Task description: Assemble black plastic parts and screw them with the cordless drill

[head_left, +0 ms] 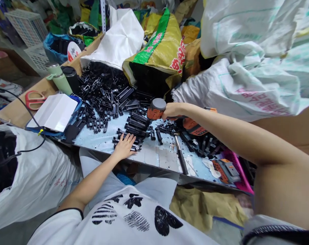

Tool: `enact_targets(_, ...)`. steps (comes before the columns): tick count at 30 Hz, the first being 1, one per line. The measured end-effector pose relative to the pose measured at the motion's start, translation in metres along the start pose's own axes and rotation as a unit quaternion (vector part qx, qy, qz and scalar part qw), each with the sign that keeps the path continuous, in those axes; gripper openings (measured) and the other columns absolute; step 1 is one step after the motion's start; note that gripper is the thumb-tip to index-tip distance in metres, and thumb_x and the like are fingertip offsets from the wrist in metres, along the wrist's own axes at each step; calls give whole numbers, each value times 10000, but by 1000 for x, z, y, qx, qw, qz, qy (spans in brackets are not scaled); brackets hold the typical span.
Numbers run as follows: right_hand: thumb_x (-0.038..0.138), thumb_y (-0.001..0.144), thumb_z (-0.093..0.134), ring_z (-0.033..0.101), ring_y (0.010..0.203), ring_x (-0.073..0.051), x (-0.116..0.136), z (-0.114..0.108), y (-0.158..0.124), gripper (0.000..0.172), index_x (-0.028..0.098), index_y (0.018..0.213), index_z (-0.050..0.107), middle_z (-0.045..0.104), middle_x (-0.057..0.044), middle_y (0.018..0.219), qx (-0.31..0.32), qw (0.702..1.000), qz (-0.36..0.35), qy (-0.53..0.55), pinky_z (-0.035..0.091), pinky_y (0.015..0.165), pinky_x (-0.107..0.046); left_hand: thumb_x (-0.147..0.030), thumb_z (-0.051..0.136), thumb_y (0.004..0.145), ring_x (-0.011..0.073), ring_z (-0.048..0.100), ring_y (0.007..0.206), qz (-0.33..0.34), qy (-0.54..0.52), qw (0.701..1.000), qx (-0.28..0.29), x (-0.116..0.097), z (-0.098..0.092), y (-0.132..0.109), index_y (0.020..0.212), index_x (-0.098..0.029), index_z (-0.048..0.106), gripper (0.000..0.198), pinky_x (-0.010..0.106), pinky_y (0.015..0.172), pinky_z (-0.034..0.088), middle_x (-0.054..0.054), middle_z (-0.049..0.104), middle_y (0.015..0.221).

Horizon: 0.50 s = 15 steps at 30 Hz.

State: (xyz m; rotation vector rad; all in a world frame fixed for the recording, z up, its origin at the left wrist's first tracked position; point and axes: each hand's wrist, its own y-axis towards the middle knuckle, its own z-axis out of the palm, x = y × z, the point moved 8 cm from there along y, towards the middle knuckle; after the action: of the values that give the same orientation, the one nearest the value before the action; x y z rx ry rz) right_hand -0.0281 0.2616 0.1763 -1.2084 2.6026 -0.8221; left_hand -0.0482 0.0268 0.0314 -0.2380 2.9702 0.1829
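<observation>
My right hand (172, 110) is wrapped round the handle of an orange and grey cordless drill (156, 110). The drill's head sits over a row of long black plastic parts (137, 124) laid side by side on the table; its tip is hidden behind the head and the parts. My left hand (124, 147) lies with fingers spread on the near end of that row, touching the parts. Beside the row stand a few shorter black pieces (159, 136). A big heap of loose black parts (103, 89) spreads behind and to the left.
A hammer (180, 156) lies right of the row, with a spare battery (226, 170) by the pink basket edge (242, 175). Scissors (35, 100), a white box (56, 112) and a green bottle (59, 79) stand left. Sacks, including a yellow one (157, 51), line the back.
</observation>
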Motion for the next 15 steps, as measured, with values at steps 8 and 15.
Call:
enact_targets(8, 212, 649, 632, 560, 524, -138, 2, 27, -6, 142, 100, 736, 644, 576, -33, 567, 69, 997, 6, -20, 400, 505, -232, -614, 502, 813, 310, 248, 1374, -27, 0, 1000, 0, -3, 0, 2, 1428, -122, 315, 810, 528, 1135, 108, 135, 363, 1463)
enact_targets(15, 258, 625, 670, 599, 622, -207, 9, 29, -32, 119, 155, 685, 672, 587, -41, 568, 53, 995, -27, -77, 437, 559, -278, -608, 502, 815, 323, 222, 1387, -36, 2, 999, 2, -4, 4, 3, 1435, -121, 307, 813, 542, 1135, 86, 135, 341, 1475)
